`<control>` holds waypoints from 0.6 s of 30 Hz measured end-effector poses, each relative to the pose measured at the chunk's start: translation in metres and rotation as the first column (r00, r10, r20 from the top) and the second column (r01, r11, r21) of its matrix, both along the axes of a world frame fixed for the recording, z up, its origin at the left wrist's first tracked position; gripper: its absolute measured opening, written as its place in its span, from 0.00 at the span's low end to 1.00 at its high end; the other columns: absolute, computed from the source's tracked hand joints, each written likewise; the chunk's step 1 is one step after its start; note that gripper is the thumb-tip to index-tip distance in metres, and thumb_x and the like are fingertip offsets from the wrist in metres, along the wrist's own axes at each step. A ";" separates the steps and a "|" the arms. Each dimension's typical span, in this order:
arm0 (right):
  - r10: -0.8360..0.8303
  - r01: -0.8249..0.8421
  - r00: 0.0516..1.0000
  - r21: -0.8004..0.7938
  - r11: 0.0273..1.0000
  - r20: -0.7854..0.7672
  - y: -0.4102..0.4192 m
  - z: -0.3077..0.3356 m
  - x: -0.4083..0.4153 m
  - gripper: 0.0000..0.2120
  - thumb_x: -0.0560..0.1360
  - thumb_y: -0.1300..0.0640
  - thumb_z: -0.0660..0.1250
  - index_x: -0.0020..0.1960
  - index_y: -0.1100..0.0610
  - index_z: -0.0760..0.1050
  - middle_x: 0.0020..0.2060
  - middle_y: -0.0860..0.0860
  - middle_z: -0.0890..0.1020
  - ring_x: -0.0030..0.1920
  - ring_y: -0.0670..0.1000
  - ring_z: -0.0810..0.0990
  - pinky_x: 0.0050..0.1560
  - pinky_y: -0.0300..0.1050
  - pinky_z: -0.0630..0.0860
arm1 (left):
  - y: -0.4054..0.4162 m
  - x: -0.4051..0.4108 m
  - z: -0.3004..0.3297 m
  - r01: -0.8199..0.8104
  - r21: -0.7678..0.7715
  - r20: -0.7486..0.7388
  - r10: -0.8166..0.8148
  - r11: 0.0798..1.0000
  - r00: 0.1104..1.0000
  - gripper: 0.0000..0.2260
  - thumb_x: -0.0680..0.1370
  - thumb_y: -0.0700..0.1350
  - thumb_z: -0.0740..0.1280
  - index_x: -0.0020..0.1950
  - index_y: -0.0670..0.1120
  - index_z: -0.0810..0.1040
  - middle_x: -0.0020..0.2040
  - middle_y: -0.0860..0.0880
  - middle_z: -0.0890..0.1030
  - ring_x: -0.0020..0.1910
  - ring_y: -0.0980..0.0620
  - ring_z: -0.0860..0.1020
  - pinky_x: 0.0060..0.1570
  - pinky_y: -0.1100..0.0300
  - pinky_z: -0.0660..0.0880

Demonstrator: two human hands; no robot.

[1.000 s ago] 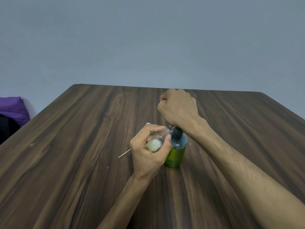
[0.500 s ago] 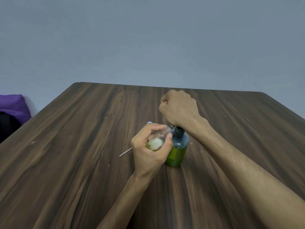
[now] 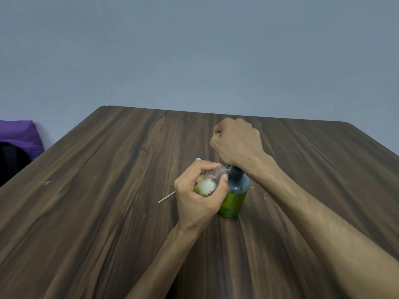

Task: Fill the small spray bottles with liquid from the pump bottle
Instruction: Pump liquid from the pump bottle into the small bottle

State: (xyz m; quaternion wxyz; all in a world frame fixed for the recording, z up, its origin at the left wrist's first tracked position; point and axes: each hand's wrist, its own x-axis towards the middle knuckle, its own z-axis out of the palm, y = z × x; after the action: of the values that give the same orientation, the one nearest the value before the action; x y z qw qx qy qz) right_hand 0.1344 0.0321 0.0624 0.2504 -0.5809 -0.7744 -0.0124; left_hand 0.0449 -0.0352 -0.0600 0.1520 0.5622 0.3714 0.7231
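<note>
Pumping liquid into a small bottle at mid-table.

On the dark wood table (image 3: 108, 212) the pump bottle (image 3: 234, 197) stands upright, dark-necked, green liquid in its lower half. The right hand (image 3: 236, 143) sits fisted directly over its pump head, which is hidden beneath, so what it clasps cannot be told. Just left, touching it, the left hand (image 3: 198, 199) wraps the small spray bottle (image 3: 210, 180), clear with yellowish foamy liquid, tilted so its long axis points its open neck up-right toward the pump spout. A thin white tube (image 3: 166, 197) lies on the table beside the left hand.
</note>
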 end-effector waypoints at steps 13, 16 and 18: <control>-0.011 0.011 1.000 -0.013 1.000 -0.004 0.001 -0.001 -0.001 0.11 0.69 0.61 0.59 0.29 0.57 0.64 0.26 0.50 0.71 0.30 0.55 0.66 0.32 0.46 0.60 | 0.000 0.000 0.000 -0.002 -0.006 -0.007 0.002 1.000 1.000 0.07 0.73 0.36 0.77 0.49 0.40 0.83 0.44 0.51 0.85 0.41 0.51 0.85 0.43 0.60 0.78; -0.001 0.001 1.000 -0.014 1.000 -0.002 0.000 0.001 0.001 0.10 0.68 0.62 0.59 0.29 0.56 0.62 0.26 0.50 0.69 0.30 0.55 0.64 0.32 0.46 0.60 | 0.001 0.000 0.000 -0.008 0.015 -0.023 0.009 1.000 1.000 0.07 0.73 0.35 0.78 0.49 0.40 0.83 0.44 0.50 0.85 0.42 0.50 0.85 0.43 0.60 0.79; 0.000 0.001 0.999 0.015 1.000 -0.040 0.000 0.004 0.002 0.11 0.68 0.62 0.59 0.29 0.56 0.61 0.25 0.49 0.67 0.28 0.53 0.62 0.31 0.45 0.58 | 0.001 -0.001 0.000 -0.010 0.023 -0.022 0.010 1.000 1.000 0.07 0.73 0.35 0.78 0.49 0.39 0.83 0.44 0.50 0.85 0.42 0.50 0.85 0.43 0.59 0.79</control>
State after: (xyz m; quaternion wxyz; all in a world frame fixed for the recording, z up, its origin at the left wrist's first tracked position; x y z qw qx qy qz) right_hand 0.1361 0.0325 0.0668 0.2699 -0.5793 -0.7691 -0.0066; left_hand 0.0443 -0.0345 -0.0604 0.1377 0.5700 0.3675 0.7219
